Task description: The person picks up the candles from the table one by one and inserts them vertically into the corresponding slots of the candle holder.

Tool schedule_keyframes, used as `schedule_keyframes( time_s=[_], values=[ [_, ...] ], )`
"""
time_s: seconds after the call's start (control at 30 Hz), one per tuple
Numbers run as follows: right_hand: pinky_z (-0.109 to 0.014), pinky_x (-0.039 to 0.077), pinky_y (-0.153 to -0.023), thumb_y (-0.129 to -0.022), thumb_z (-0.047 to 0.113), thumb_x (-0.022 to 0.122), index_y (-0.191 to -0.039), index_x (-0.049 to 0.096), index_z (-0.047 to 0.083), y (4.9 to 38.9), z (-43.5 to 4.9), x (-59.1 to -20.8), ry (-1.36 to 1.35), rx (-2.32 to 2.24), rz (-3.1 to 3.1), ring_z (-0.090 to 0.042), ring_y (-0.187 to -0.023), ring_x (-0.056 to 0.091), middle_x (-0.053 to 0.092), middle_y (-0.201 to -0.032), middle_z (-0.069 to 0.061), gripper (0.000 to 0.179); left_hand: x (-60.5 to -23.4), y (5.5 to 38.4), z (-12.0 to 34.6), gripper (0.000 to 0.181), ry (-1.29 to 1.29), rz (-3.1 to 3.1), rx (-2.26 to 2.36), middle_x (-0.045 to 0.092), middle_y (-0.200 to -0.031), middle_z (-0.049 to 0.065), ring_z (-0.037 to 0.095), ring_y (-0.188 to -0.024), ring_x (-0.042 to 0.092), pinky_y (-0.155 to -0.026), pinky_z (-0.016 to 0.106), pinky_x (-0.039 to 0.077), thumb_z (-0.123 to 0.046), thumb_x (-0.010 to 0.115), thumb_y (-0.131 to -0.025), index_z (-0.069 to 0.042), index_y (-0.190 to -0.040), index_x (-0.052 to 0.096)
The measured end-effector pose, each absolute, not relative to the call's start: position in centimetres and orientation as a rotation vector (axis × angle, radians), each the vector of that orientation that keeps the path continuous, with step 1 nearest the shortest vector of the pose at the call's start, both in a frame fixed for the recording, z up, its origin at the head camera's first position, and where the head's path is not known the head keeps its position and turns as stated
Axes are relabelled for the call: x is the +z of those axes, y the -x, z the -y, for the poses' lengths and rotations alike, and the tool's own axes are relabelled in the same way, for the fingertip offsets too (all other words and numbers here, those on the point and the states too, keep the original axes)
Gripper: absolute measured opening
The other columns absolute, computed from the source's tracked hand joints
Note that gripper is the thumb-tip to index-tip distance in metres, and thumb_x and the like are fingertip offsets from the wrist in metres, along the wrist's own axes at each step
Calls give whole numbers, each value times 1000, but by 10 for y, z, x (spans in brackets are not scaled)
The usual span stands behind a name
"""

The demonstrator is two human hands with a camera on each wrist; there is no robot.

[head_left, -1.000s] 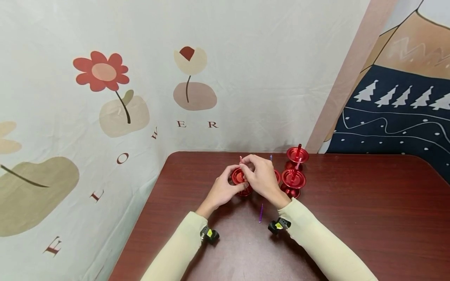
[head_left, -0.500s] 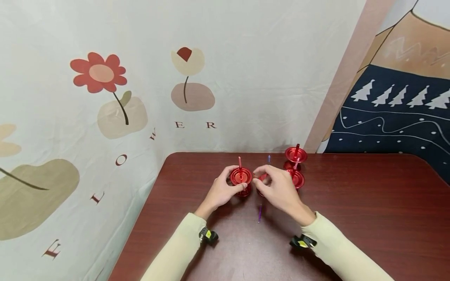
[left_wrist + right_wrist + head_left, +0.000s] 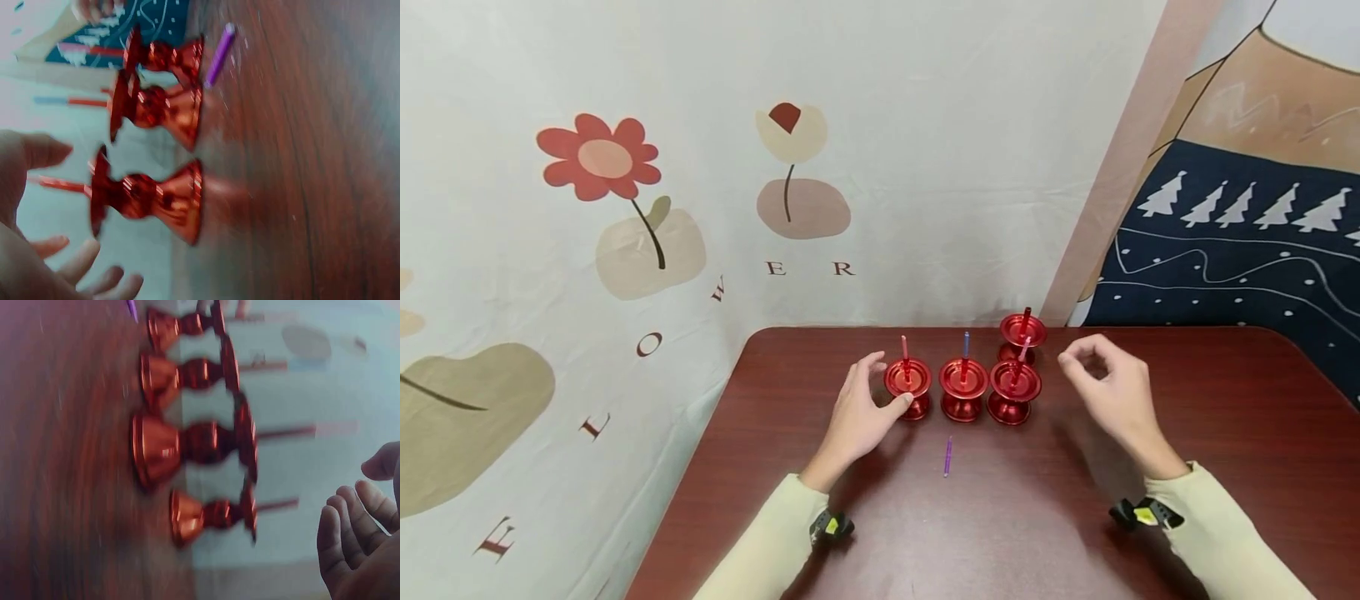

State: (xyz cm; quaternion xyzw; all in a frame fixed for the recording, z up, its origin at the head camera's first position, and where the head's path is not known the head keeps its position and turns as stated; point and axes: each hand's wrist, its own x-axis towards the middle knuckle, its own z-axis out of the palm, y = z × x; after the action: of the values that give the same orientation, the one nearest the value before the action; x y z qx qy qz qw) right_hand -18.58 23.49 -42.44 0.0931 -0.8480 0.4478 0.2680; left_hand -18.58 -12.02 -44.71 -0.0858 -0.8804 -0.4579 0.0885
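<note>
Three red metallic candle holders stand in a row in the head view. A pink candle rises from the left holder [image 3: 907, 379], a blue one from the middle holder [image 3: 964, 379], a pale pink one from the right holder [image 3: 1015, 383]. My left hand [image 3: 853, 421] is beside the left holder, thumb and fingers spread around its dish; the left wrist view shows a gap to the holder [image 3: 178, 206]. Raised to the right of the row, my right hand [image 3: 1116, 400] has loosely curved fingers and holds nothing. Behind stands a fourth holder [image 3: 1022, 331], its red tube bare.
A purple candle [image 3: 948, 457] lies on the brown wooden table [image 3: 1000, 533] in front of the holders. Close behind the table's far edge hangs a pale cloth [image 3: 940, 208] with printed flowers. A dark blue printed panel [image 3: 1262, 275] is at the right.
My right hand has let go of the pink candle at the left holder and swung right, past the row. My left hand has eased slightly left, off the holder's rim.
</note>
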Motion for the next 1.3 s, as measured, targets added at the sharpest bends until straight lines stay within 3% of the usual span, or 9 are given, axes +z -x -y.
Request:
schedule_keyframes(
  time_s=[0.13, 0.23, 0.3, 0.43, 0.5, 0.6, 0.73, 0.97, 1.3],
  values=[
    [-10, 47, -79, -104, 15, 76, -121, 70, 1, 209, -253, -433, -180, 1325, 2387, -3, -91, 63, 74, -107, -11, 23, -437, 165, 115, 55, 260, 2597, -1221, 60, -123, 14, 36, -114, 63, -94, 52, 52, -23, 85, -90, -4, -135, 59],
    [-10, 48, -87, -105, 18, 76, -140, 61, -3, 229, -261, -441, -182, 1444, 2496, -16, -111, 67, 71, -128, -24, 44, -434, 151, 109, 45, 325, 2626, -1204, 63, -114, 8, 28, -102, 66, -86, 44, 55, -22, 85, -90, -7, -126, 62],
    [-19, 51, -96, -105, 20, 76, -151, 53, -5, 241, -263, -447, -183, 1523, 2581, -30, -125, 65, 65, -141, -29, 57, -435, 145, 105, 40, 392, 2656, -1240, 66, -111, 6, 25, -97, 69, -85, 41, 58, -21, 86, -91, -7, -123, 64],
    [-52, 48, -114, -102, 18, 77, -162, 41, -6, 263, -263, -459, -217, 1643, 2697, -48, -142, 53, 55, -153, -33, 73, -445, 139, 94, 37, 518, 2732, -1285, 71, -109, 5, 20, -96, 72, -88, 37, 60, -20, 86, -92, -5, -121, 68],
    [-64, 42, -118, -100, 15, 77, -164, 37, -7, 272, -264, -466, -272, 1668, 2719, -52, -144, 50, 52, -155, -35, 78, -451, 138, 88, 37, 558, 2782, -1275, 72, -107, 3, 18, -95, 73, -87, 35, 59, -21, 87, -91, -5, -120, 70],
    [-65, 39, -120, -98, 8, 78, -165, 33, -8, 283, -265, -473, -371, 1713, 2730, -54, -145, 49, 48, -158, -36, 83, -458, 136, 82, 36, 571, 2867, -1245, 72, -103, 0, 14, -92, 72, -85, 31, 57, -23, 89, -88, -6, -116, 72],
    [-59, 39, -120, -97, 3, 77, -166, 30, -10, 294, -266, -478, -457, 1749, 2757, -55, -148, 47, 46, -160, -36, 85, -466, 139, 78, 40, 581, 2917, -1201, 70, -98, -5, 8, -88, 69, -83, 31, 55, -25, 96, -83, -8, -113, 74],
    [-35, 50, -110, -96, 5, 79, -165, 36, -6, 305, -266, -478, -477, 1715, 2813, -47, -142, 53, 54, -155, -32, 82, -508, 161, 82, 43, 689, 2867, -1003, 66, -89, -15, -2, -75, 60, -72, 28, 51, -29, 104, -74, -14, -106, 80],
    [-58, 41, -118, -97, 3, 79, -163, 37, -9, 309, -258, -477, -506, 1681, 2811, -41, -139, 52, 55, -153, -33, 80, -524, 174, 81, 40, 661, 2890, -1008, 62, -81, -28, -12, -74, 57, -73, 23, 50, -34, 106, -70, -21, -101, 83]
  ],
)
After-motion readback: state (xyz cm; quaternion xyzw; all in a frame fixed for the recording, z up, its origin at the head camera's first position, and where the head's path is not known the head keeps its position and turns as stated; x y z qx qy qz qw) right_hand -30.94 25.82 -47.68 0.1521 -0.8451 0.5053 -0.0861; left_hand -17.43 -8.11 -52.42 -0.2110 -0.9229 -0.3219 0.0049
